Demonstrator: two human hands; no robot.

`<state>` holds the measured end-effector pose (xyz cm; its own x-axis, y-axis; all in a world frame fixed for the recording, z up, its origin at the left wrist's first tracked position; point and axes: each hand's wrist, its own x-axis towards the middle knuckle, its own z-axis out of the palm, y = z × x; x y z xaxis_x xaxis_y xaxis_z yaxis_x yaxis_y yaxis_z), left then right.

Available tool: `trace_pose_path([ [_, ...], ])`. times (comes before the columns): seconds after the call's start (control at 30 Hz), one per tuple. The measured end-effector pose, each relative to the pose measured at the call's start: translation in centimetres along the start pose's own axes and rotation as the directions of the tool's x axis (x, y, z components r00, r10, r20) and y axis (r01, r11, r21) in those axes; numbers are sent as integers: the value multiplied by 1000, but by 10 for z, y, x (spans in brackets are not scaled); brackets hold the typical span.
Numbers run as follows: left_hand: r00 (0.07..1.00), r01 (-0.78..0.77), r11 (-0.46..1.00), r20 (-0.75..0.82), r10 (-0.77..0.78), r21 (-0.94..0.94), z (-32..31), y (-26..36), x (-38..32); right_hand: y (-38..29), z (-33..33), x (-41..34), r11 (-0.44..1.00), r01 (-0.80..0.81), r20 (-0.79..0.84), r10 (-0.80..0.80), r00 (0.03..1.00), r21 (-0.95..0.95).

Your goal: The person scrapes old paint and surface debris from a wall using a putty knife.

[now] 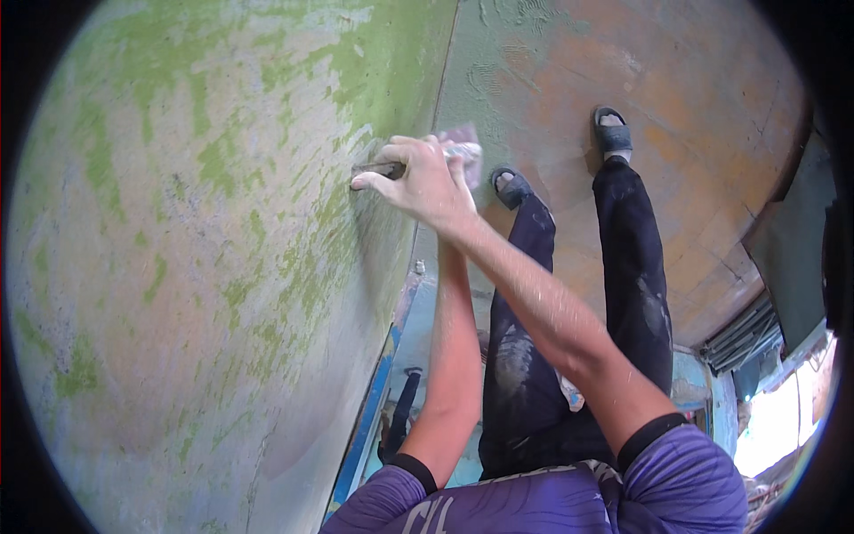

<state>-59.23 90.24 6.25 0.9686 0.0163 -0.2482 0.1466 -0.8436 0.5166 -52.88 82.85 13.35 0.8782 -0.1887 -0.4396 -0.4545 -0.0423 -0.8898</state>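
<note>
My right hand [423, 183] grips a dark, flat-edged scraping tool [383, 169], its edge against the wall [200, 220]. The thumb and fingers lie on opposite sides of it. Patches of green paint remain on the wall among bare, pale, scuffed plaster. My left forearm passes behind the right wrist. My left hand [458, 170] is mostly hidden there, beside a blurred pinkish flat piece [472, 160]. Whether the left hand holds that piece is unclear. Pale dust coats both hands and the right forearm.
The floor [687, 153] is stained orange and grey-green. My sandalled feet [514, 189] stand close to the wall's base. A blue-edged frame [365, 417] borders the wall. Metal slats [744, 337] and a bright opening [777, 414] lie at lower right.
</note>
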Motion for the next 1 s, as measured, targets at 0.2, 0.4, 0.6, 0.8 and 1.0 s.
trace_pose_path([
  [0.2,999,33,999,41,-34,40,-65,31,-39,-31,26,-51,966,235,12,-238,971,108],
  [0.4,996,89,985,0,-90,-151,-50,4,-25,-26,11,-50,964,203,82,-219,972,169],
  [0.6,990,3,997,140,8,-77,-55,13,-125,-15,-41,-124,987,162,136,-159,978,-12],
  [0.8,867,175,959,496,-44,-221,-100,77,-249,-9,-155,-223,974,-183,118,168,979,130],
  [1.0,978,202,891,125,-165,-406,-160,150,-346,-48,-277,-287,766,-579,337,487,806,278],
])
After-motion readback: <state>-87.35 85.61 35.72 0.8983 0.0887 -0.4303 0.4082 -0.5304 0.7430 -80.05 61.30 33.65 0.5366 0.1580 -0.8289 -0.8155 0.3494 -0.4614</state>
